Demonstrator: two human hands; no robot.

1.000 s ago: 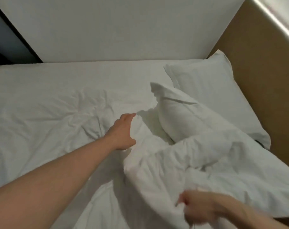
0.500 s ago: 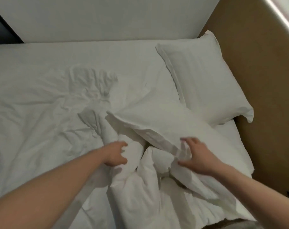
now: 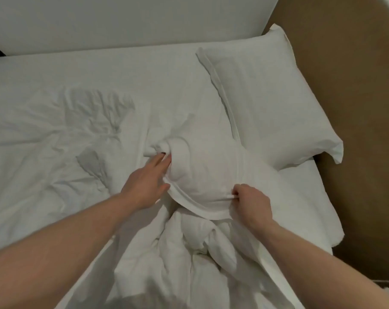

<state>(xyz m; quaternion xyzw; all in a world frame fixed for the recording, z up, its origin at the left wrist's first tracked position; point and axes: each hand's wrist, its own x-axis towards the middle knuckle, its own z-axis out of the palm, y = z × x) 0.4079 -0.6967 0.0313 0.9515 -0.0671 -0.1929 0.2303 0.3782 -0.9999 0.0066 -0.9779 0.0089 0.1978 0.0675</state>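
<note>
At 9 o'clock, the rumpled white sheet (image 3: 55, 141) lies flat on the bed. Just left of centre, the left hand (image 3: 146, 184) has straight fingers held close together. Its tips are pushed into a fold at the 9 o'clock edge of the near pillow (image 3: 202, 170). That pillow sits at centre, overlapping the bunched duvet (image 3: 189, 253) at 6 o'clock. At its 4 o'clock corner, the right hand (image 3: 251, 204) has curled fingers pinching the case hem. At 2 o'clock, the far pillow (image 3: 267, 103) lies beside the brown panel (image 3: 356, 85).
</note>
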